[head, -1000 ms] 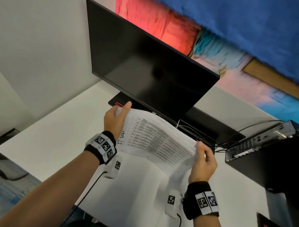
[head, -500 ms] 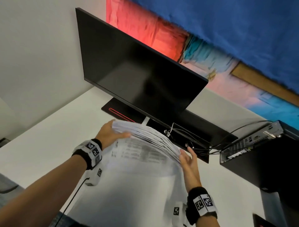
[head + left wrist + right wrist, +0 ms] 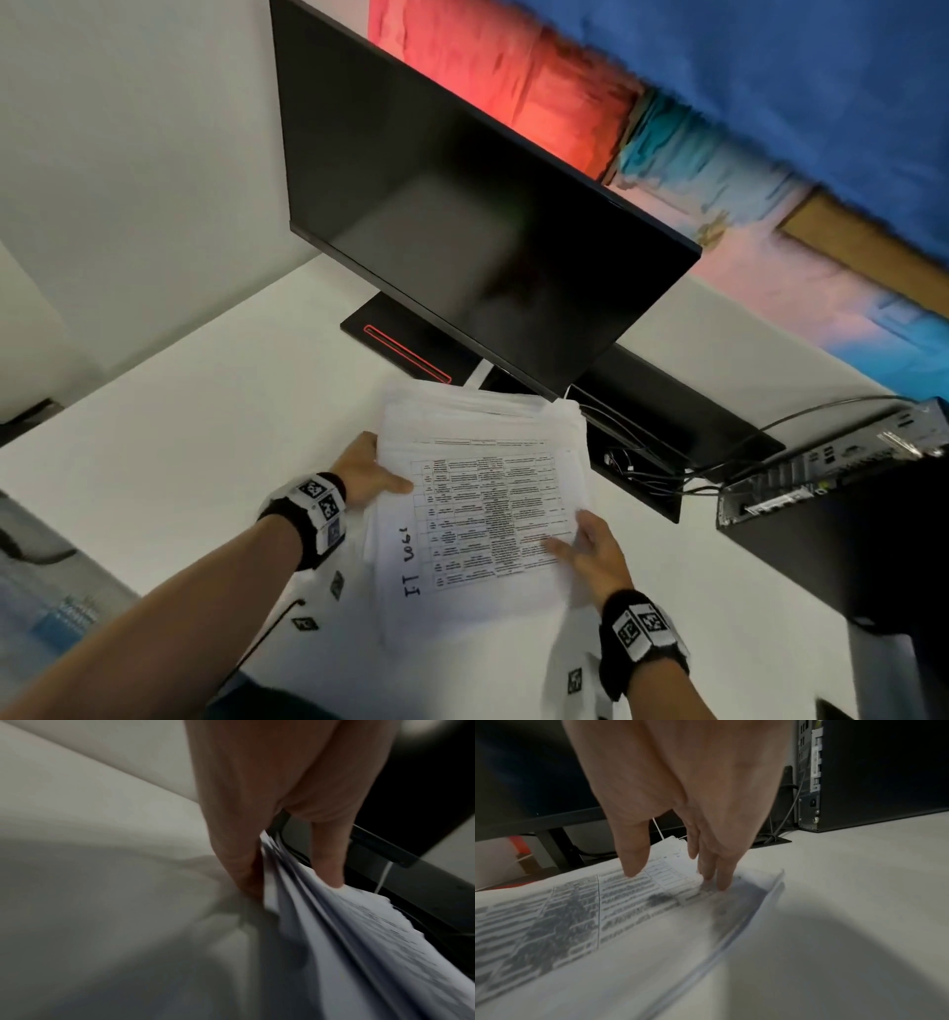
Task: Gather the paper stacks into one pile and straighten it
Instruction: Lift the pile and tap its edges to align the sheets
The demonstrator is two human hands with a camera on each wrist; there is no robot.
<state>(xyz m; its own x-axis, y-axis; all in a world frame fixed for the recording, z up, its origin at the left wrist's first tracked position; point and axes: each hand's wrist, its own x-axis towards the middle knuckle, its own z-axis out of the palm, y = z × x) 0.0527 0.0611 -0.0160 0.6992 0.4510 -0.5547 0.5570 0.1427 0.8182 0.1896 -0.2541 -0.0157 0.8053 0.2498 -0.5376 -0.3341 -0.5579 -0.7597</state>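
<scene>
One pile of white paper (image 3: pixel 488 503) lies flat on the white desk (image 3: pixel 179 437) in front of the monitor. Its top sheet carries a printed table and handwriting, and its far edges are fanned unevenly. My left hand (image 3: pixel 372 475) holds the pile's left edge. In the left wrist view the thumb sits on top of the paper pile (image 3: pixel 359 933) and the fingers (image 3: pixel 239 866) lie underneath. My right hand (image 3: pixel 580 545) rests on the pile's right side. In the right wrist view its straight fingertips (image 3: pixel 721 882) touch the top sheet (image 3: pixel 628 912).
A black monitor (image 3: pixel 462 216) stands just behind the pile on a flat base (image 3: pixel 395 344) with a red line. A black computer case (image 3: pixel 847 514) with cables (image 3: pixel 719 462) sits to the right. The desk's front edge is at lower left.
The pile, held up between both hands a second ago, has come down flat onto the desk. My right hand has let go of its edge and now lies on top.
</scene>
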